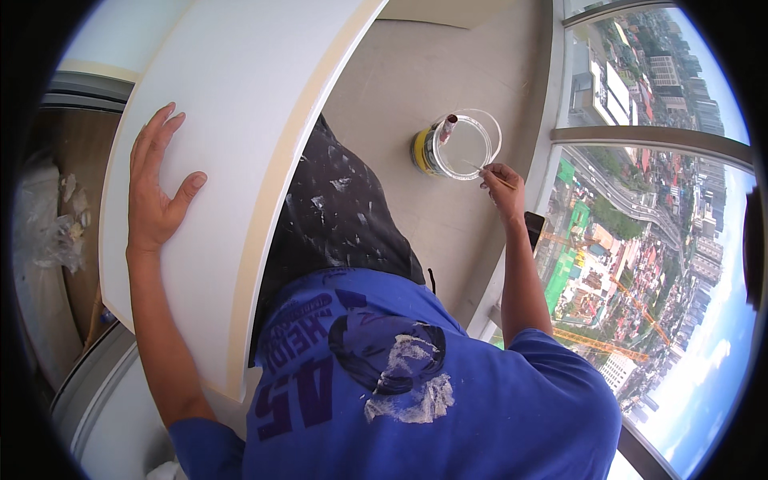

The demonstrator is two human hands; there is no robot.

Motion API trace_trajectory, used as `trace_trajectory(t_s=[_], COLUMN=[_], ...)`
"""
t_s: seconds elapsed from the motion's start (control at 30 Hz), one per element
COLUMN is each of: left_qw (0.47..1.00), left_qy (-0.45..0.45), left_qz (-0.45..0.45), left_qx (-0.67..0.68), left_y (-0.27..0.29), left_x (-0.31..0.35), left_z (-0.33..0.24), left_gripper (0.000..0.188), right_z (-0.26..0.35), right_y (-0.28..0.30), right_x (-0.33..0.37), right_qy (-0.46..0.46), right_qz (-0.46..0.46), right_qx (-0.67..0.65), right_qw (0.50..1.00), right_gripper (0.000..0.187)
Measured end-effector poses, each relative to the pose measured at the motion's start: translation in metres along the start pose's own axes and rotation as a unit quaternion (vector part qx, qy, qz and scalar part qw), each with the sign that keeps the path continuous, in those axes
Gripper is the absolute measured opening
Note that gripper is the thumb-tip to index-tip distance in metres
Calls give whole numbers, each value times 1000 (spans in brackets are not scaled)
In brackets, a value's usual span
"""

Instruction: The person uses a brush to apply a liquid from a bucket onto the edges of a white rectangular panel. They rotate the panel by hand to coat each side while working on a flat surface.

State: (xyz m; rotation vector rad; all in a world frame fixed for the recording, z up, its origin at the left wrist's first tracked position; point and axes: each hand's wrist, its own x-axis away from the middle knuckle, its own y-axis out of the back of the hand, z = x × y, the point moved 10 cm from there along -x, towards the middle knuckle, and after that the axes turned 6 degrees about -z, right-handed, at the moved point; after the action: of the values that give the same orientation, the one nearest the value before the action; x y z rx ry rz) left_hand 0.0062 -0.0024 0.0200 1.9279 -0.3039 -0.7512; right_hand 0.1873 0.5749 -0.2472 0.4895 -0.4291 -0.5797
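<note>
My left hand point(158, 180) lies with its fingers stretched out on a large white panel point(220, 104), which has tan masking tape point(302, 132) along its edges. To the right, my right hand point(504, 188) is closed round a thin brush point(502, 180) with a wooden handle. The brush reaches over the rim of a paint bucket point(424, 152) on the floor; its tip is too small to make out clearly. Pale paint point(466, 146) fills part of the bucket. A reddish-brown object, perhaps a brush handle point(449, 126), leans at the bucket's rim.
Tall windows point(640, 208) over a city line the right side, with a low sill. A dark phone point(534, 228) is beside my right forearm. At the left, an opening holds crumpled plastic point(60, 236). Grey floor point(400, 72) stretches around the bucket.
</note>
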Motion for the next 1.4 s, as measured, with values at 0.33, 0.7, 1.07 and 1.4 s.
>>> trace_trajectory(t_s=[0.33, 0.7, 1.07, 1.4], left_qw=[999, 998, 996, 990], left_qy=[-15, 9, 43, 26], left_qz=[2, -11, -29, -41], left_qx=[-42, -62, -74, -135], left_y=[-1, -3, -1, -2], left_x=[7, 19, 26, 28], left_z=[-1, 6, 13, 11], left_gripper=[67, 68, 70, 66], right_z=[15, 15, 54, 263], right_y=[4, 8, 14, -70], right_x=[43, 27, 26, 145], right_qy=[99, 121, 16, 141], right_qz=[-7, -7, 44, 243], right_qx=[165, 180, -294, -432], right_qw=[981, 976, 955, 857], right_gripper=[25, 27, 14, 16])
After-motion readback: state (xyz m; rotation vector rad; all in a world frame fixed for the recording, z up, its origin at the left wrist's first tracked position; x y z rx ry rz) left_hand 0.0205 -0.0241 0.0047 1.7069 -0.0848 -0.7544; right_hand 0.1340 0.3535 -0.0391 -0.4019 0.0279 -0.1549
